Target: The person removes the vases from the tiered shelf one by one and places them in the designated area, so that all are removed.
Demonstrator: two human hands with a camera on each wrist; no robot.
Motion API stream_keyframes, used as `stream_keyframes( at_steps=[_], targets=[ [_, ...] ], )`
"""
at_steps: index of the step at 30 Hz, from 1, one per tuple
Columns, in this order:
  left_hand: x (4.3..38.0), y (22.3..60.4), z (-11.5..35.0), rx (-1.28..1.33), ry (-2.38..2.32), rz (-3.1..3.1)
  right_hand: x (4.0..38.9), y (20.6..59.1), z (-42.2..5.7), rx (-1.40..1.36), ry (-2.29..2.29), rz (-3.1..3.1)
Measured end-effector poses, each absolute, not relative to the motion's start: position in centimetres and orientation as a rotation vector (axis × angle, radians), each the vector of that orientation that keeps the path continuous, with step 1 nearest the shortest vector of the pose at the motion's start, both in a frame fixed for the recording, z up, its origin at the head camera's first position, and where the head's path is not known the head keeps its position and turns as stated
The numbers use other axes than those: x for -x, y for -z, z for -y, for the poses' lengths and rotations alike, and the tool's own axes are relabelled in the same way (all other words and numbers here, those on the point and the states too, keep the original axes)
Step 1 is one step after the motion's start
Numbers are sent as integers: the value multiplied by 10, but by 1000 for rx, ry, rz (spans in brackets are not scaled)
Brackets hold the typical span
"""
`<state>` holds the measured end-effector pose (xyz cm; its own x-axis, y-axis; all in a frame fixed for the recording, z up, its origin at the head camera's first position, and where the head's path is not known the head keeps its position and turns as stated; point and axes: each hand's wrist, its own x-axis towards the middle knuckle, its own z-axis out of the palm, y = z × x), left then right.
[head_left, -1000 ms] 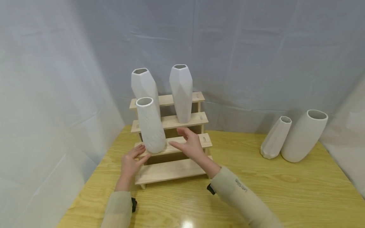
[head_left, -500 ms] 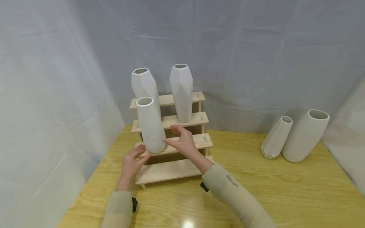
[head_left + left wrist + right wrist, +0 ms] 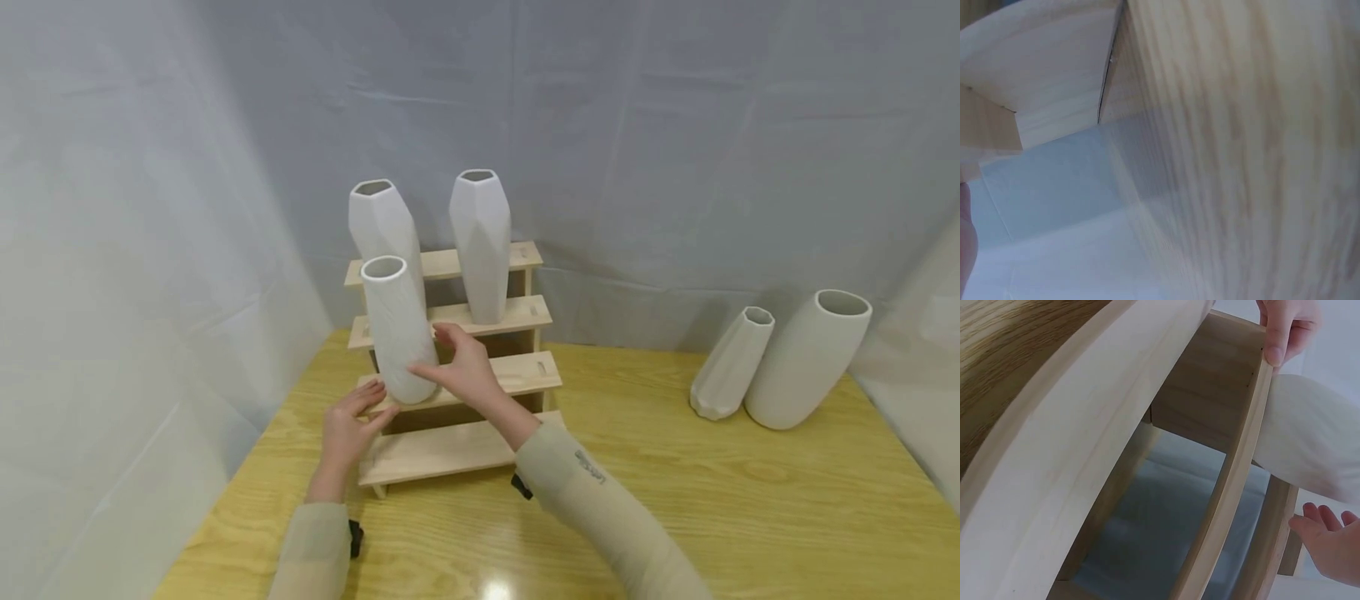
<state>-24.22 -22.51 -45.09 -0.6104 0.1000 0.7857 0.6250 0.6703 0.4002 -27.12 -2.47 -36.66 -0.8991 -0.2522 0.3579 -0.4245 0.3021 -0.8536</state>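
Textured vase (image 3: 395, 329) on stand (image 3: 450, 450), second tier (image 3: 525, 373) from bottom, partly hiding faceted vase (image 3: 382, 223); spread right hand (image 3: 465, 371) alongside; left hand (image 3: 351, 427) pinching tier edge; well apart on table (image 3: 750, 500), fluted vase (image 3: 731, 367), smooth vase (image 3: 806, 367).

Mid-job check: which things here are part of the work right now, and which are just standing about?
In the work:
front vase, beside the right hand
wooden stand, touched by the left hand

Seemingly just standing about:
left faceted vase and right faceted vase, farther back on the stand
narrow vase and wide vase, on the table
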Motion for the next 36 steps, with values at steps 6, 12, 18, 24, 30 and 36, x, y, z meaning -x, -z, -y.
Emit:
stream_keyframes(
  at_steps=[6,12,18,24,30,36],
  targets=[
    [242,452,225,555,884,2112,277,365,33,-676,-1691,2376],
    [244,454,227,551,877,2098,281,360,39,-706,-1725,2378],
    [244,453,226,566,876,2090,282,357,40,-732,-1797,2375],
    [243,453,226,560,876,2102,282,355,42,-755,-1818,2382],
    [244,454,227,560,866,2096,282,353,42,-734,-1806,2385],
    [244,454,227,557,874,2101,283,352,41,-719,-1785,2387]
  ],
)
